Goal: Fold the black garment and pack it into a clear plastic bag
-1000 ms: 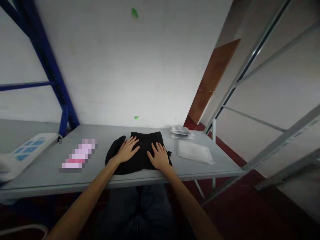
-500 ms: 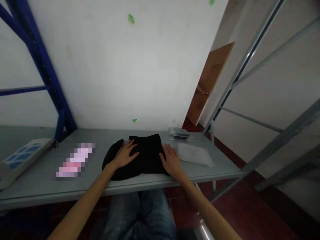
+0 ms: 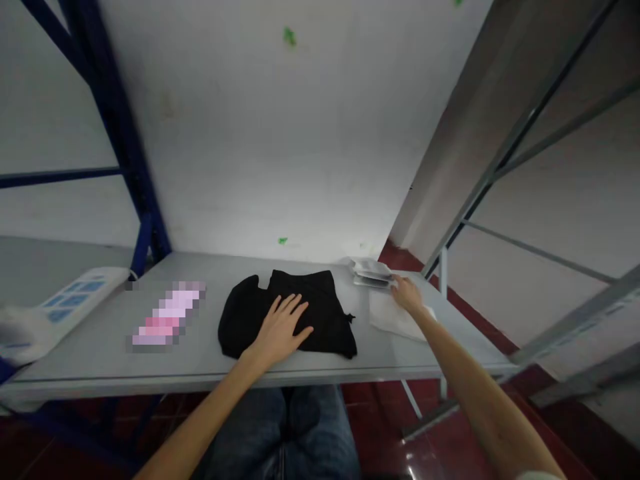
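Observation:
A folded black cloth item (image 3: pixel 320 320), perhaps a garment, lies flat on the grey table, with a small knotted tie at its right edge. My left hand (image 3: pixel 283 330) rests on it with fingers spread, pressing nothing but the fabric. At the back right is a small stack of clear plastic packets (image 3: pixel 370 270). My right hand (image 3: pixel 407 293) has its fingers closed at the right edge of these packets; the fingertips are partly hidden. Under that hand lies a white translucent plastic bag (image 3: pixel 390 313).
On the left of the table (image 3: pixel 210 360) lies a blurred pink item (image 3: pixel 167 317). Farther left stands a white device with blue panels (image 3: pixel 75 300). A blue metal frame (image 3: pixel 127 147) rises at the left, a grey metal frame (image 3: pixel 480 193) at the right. A white wall stands behind.
My right hand has left the black cloth and moved right to the plastic packets. My left hand has slid toward the middle of the cloth. The camera view has shifted.

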A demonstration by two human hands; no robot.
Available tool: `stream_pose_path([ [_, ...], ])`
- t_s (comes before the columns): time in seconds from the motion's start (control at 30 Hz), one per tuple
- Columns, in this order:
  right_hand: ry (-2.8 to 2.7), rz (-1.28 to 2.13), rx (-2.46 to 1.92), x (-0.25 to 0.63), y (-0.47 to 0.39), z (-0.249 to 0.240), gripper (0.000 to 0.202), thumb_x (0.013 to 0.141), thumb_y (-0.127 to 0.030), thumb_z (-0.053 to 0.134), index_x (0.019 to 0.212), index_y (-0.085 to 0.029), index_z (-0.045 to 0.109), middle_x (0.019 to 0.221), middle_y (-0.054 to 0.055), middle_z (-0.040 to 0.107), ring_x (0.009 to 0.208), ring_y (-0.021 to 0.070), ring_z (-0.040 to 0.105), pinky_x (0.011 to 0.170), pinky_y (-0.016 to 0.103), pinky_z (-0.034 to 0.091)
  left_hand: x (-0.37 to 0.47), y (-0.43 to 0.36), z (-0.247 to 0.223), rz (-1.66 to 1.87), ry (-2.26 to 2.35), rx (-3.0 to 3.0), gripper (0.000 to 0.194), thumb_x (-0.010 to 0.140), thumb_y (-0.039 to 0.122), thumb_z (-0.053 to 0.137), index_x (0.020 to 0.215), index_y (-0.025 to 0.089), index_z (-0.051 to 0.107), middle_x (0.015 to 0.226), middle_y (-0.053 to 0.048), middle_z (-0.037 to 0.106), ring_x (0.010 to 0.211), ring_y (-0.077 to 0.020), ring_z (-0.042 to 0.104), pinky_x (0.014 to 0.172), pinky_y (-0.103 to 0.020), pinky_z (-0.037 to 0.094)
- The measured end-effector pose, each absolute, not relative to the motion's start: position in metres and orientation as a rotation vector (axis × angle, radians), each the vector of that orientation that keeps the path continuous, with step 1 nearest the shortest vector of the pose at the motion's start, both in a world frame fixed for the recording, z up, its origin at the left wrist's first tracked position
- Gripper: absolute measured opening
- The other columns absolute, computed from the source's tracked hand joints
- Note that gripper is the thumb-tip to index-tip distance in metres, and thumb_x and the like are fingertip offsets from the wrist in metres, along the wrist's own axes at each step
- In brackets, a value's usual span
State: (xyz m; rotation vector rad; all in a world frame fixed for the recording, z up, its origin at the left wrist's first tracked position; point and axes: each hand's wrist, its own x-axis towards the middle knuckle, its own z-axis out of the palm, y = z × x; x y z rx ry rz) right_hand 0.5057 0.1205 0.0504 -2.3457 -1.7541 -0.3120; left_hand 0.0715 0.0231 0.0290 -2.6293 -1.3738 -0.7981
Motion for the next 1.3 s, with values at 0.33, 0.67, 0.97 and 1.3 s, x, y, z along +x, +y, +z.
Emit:
stream_pose_path([
  [0.33,-1.767,-0.434,-2.233,0.488,0.099,0.045,0.04,0.098,-0.015,0.05,0.135,-0.022,0.063,0.118,0.012,0.069,0.107,0.0242,0.064,0.085,0.032,0.046,0.069,0.015,0.017,-0.708,-1.336,-2.798,0.055,0.103,0.051,0.049,0.151,0.025,0.053,0.161,-0.012,0.048,0.153,-0.0302,0.038,0.127,-0.059,0.024],
  [0.67,-1.587,-0.606,-1.829,0.461,0.095,0.066,0.037,0.104,-0.028,0.038,0.117,-0.015,0.07,0.113,0.016,0.067,0.11,0.0284,0.057,0.097,0.038,0.045,0.092,0.011,0.031,-0.785,-1.326,-2.866,0.051,0.1,0.059,0.053,0.14,0.03,0.065,0.155,-0.014,0.054,0.149,-0.0359,0.043,0.123,-0.069,0.021],
  [0.97,-1.862,-0.553,-1.174,0.281,0.013,0.059,0.03,0.105,-0.019,0.049,0.122,-0.024,0.073,0.105,0.008,0.071,0.099,0.0234,0.06,0.09,0.035,0.051,0.073,0.008,0.05,-1.35,-1.321,-2.667,0.042,0.1,0.031,0.058,0.142,0.027,0.057,0.124,-0.009,0.068,0.116,-0.0257,0.065,0.109,-0.051,0.049],
  [1.3,-2.261,-0.175,-0.995,0.228,-0.042,0.061,0.018,0.101,-0.02,0.063,0.118,-0.024,0.067,0.102,0.004,0.073,0.097,0.0214,0.067,0.082,0.032,0.055,0.03,-0.007,0.043,-1.263,-1.151,-2.693,0.024,0.094,0.017,0.061,0.115,0.025,0.067,0.109,-0.006,0.067,0.101,-0.0219,0.067,0.088,-0.035,0.058],
])
